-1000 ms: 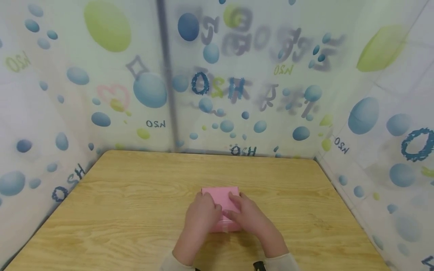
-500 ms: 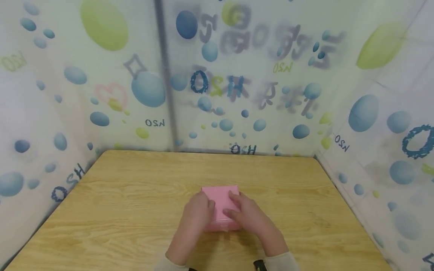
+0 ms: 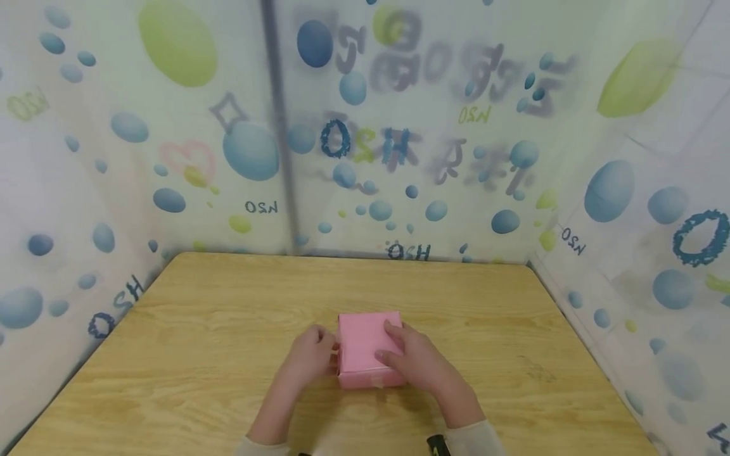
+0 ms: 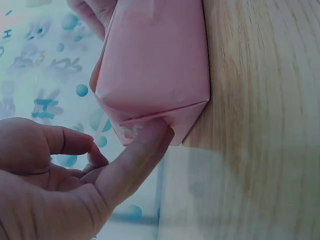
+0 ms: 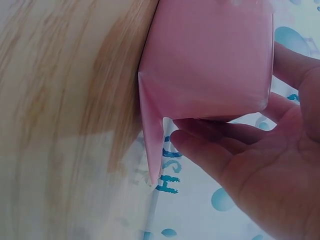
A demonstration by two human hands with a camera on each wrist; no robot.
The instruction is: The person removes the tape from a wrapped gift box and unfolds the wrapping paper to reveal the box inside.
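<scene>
A box wrapped in pink paper (image 3: 365,342) sits on the table. My right hand (image 3: 424,361) grips its right side, thumb on the top face; the right wrist view shows the fingers at the end. A paper flap (image 5: 154,135) stands loose there, low by the table. At the left end is my left hand (image 3: 310,354). In the left wrist view one of its fingers (image 4: 142,147) presses the folded end flap beside a shiny bit of clear tape (image 4: 129,131). Its upper fingertips pinch a thin, translucent strip of tape (image 4: 101,127).
The wooden table (image 3: 228,316) extends to both sides and behind the box. Printed curtains (image 3: 365,190) enclose it at the back, left and right. A black wristband (image 3: 438,445) shows at the right sleeve.
My left hand has slid off the top of the box, leftward and down to its left end, uncovering the top face. The right hand keeps its hold.
</scene>
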